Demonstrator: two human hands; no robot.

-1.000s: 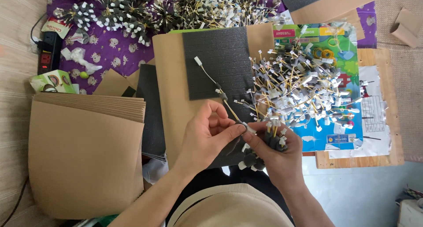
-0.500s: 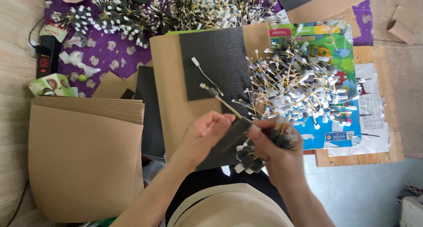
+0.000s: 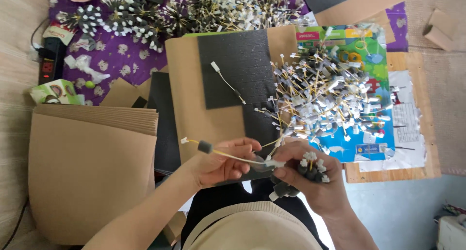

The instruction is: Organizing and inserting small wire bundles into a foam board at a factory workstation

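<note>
- Brown cardboard sheets (image 3: 92, 172) lie stacked at the far left, with a power strip (image 3: 48, 60) and a green packet (image 3: 51, 92) above them on the floor.
- Purple cloth (image 3: 121, 51) spreads along the top, carrying bunches of finished wires (image 3: 131, 22).
- Black foam (image 3: 238, 65) rests on a brown board (image 3: 187, 94) in the middle; one single wire (image 3: 227, 82) with a white plug lies across it.
- Left hand (image 3: 221, 162) is closed, fingers pinching a yellow wire (image 3: 228, 154) near its middle. That wire runs left to a small dark foam sleeve (image 3: 204, 146) and a white plug (image 3: 185, 140), which stick out past the hand, above the board's lower edge.
- Right hand (image 3: 310, 179) is shut around a bundle (image 3: 308, 170) of dark sleeves and white plugs, thumb and forefinger also gripping the yellow wire's right end. Both hands sit close together, just beside each other, over the person's lap.
- Loose pile (image 3: 330, 97) of the same wires covers a colourful sheet (image 3: 369, 60) just above the right hand.
- Wooden table (image 3: 412, 167) edge shows under the sheet at right, with a small cardboard box (image 3: 441, 26) in the top corner.
</note>
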